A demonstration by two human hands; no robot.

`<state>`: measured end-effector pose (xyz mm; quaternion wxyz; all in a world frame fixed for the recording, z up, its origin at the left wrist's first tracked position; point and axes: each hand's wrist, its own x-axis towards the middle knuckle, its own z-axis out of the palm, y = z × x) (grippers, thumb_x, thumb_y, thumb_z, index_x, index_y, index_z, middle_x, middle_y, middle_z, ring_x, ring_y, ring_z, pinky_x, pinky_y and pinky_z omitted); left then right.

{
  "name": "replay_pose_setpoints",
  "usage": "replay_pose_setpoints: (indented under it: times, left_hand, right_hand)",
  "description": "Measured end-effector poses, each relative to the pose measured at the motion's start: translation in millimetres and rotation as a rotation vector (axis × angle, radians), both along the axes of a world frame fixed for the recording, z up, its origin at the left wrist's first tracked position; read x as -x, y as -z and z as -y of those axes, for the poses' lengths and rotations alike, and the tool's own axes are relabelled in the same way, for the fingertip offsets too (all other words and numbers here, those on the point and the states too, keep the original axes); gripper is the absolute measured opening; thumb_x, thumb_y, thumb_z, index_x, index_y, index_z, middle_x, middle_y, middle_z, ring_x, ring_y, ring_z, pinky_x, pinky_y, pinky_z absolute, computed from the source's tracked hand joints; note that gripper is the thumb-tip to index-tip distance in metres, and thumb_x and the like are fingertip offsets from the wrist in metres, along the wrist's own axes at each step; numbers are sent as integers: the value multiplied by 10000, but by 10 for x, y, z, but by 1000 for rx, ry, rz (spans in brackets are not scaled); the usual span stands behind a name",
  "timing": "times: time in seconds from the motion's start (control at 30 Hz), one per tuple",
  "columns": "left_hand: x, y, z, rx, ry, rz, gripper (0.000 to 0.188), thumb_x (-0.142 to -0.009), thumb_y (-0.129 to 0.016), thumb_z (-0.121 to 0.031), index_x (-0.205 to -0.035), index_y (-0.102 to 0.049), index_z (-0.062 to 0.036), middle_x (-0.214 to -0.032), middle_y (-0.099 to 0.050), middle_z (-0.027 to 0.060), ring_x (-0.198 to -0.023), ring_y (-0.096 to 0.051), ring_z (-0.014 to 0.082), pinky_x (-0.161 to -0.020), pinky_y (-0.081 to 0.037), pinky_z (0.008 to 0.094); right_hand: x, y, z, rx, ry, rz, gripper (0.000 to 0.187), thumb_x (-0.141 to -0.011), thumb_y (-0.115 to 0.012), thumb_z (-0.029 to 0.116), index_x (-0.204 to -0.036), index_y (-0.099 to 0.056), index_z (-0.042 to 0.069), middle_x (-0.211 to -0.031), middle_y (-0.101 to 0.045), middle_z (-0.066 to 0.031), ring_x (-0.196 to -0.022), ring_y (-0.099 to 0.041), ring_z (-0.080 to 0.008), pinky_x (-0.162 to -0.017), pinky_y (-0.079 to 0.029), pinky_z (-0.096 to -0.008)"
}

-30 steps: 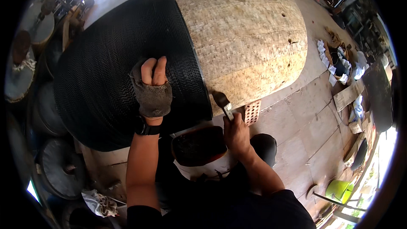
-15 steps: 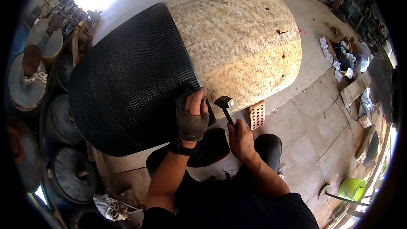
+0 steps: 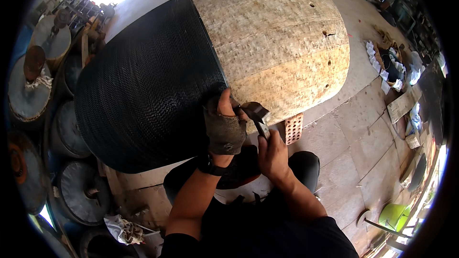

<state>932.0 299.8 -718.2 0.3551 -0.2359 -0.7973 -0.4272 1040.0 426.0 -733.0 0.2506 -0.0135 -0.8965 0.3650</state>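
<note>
A large barrel-shaped wooden roller lies on its side before me, its pale mottled wood point(image 3: 277, 43) bare on the right. Fine black ribbed covering point(image 3: 148, 81) wraps the left part, ending in a straight edge. My left hand point(image 3: 225, 126), in a worn fingerless glove, is closed at the low near end of that edge; what its fingers hold is hidden. My right hand point(image 3: 274, 155) grips the handle of a hammer point(image 3: 256, 112). The hammer head is close beside the left hand's fingers, overlapping them in view, so contact is unclear.
A red perforated brick point(image 3: 294, 129) sits under the roller's right side. Several large round drums point(image 3: 81, 193) crowd the left. Along the right lie a board point(image 3: 404, 103), white scraps point(image 3: 377, 62) and a green bucket point(image 3: 394, 216). Paved floor point(image 3: 344, 129) stretches between.
The hammer head has come up against the left hand's fingers in view. My left hand has shifted slightly right, and the view has moved a little.
</note>
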Motion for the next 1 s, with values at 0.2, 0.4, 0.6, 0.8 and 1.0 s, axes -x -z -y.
replay_pose_setpoints:
  times: [0.2,0.4,0.6,0.8,1.0]
  left_hand:
    - [29,81,3,-6,-1,31,711,-756,-687,13,-1407,-403,29,-926,-597,112,-832,-570,277,-797,-462,436]
    - [-370,7,119,91,-43,179,796,-832,-694,-89,-1480,-275,106,-1197,-581,230,-1133,-537,371,-953,-462,491]
    - [-1080,913,340,384,95,240,451,-847,-720,-156,-1255,-582,-24,-1176,-617,159,-1045,-599,342,-908,-477,488]
    - [-1291,1293,243,554,210,409,315,-826,-704,-199,-1088,-619,-46,-1028,-608,127,-961,-602,320,-831,-479,461]
    - [-1262,1821,199,691,86,247,191,-848,-648,-184,-976,-653,-42,-916,-625,123,-910,-612,291,-808,-498,447]
  right_hand:
    - [-18,-8,-32,28,-17,4,189,-966,-570,92,-1095,-502,-29,-756,-624,-271,-680,-610,-506,-585,-471,-533]
    - [-34,5,-75,20,-8,-33,124,-977,-538,88,-1043,-540,-16,-707,-601,-220,-610,-614,-424,-552,-475,-460]
    - [134,83,-15,-109,4,155,179,-958,-571,127,-1047,-535,-24,-765,-636,-281,-678,-622,-499,-589,-507,-538]
    - [-69,339,-105,101,-48,-257,98,-963,-468,57,-948,-540,-7,-674,-556,-99,-538,-502,-167,-491,-407,-314]
    - [114,224,21,-48,4,167,125,-959,-542,61,-1028,-512,-40,-745,-595,-228,-642,-578,-386,-526,-467,-429]
